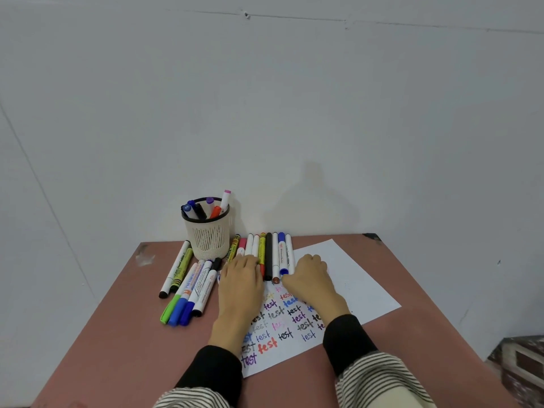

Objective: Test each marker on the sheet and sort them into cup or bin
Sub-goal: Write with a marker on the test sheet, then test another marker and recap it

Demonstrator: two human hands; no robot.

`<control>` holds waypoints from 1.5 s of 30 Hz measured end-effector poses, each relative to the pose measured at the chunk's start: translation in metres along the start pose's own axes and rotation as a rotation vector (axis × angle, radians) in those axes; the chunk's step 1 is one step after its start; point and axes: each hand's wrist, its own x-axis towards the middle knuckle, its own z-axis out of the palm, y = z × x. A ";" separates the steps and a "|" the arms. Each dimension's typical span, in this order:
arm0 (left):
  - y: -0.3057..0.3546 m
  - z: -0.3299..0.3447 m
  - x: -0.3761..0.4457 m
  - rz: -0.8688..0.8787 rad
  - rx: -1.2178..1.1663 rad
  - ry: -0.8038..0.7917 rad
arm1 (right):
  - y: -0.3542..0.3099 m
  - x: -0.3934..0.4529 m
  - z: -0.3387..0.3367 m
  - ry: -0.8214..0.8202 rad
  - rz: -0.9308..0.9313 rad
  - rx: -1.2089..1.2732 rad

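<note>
the row of markers (265, 251) lies side by side at the table's (412, 290) far edge, caps mixed: pink, white, yellow, black, blue. the left hand (240, 278) rests flat on the row's near ends, fingers relaxed. the right hand (309, 275) curls its fingers at the rightmost marker; actual grasp cannot be confirmed. the sheet (347, 278), covered with coloured "test" words, is partly hidden by both forearms. the cup (207, 231) holds several markers.

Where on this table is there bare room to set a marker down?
Free: the sheet's blank right part and the bare table beyond it; also the near-left corner. Crowded: around the cup, both marker groups, and under both hands.
</note>
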 end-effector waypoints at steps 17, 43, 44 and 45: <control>0.019 -0.013 -0.002 0.122 -0.149 0.069 | 0.048 -0.012 -0.027 0.426 -0.015 0.653; 0.044 -0.013 -0.016 0.341 -0.144 -0.346 | 0.049 -0.021 -0.029 -0.021 0.068 1.357; 0.045 -0.014 -0.016 0.337 -0.127 -0.356 | 0.049 -0.021 -0.030 -0.017 0.074 1.352; 0.045 -0.015 -0.016 0.327 -0.117 -0.367 | 0.050 -0.021 -0.029 -0.014 0.080 1.343</control>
